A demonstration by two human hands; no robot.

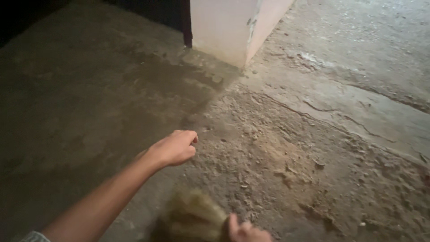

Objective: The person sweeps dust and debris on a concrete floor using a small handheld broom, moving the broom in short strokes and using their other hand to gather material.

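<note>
My left hand (175,147) reaches out over the rough concrete floor (89,103) with its fingers curled into a loose fist and nothing in it. At the bottom edge my right hand (245,231) grips a straw-coloured broom (192,217). The broom's bristle head is blurred and fans to the left just above the floor. Only the thumb and knuckles of the right hand show.
A pale plastered pillar (233,27) stands at the top centre, with a dark opening to its left. Loose dirt and small debris (286,170) cover the cracked floor to the right. The left part of the floor lies in shadow.
</note>
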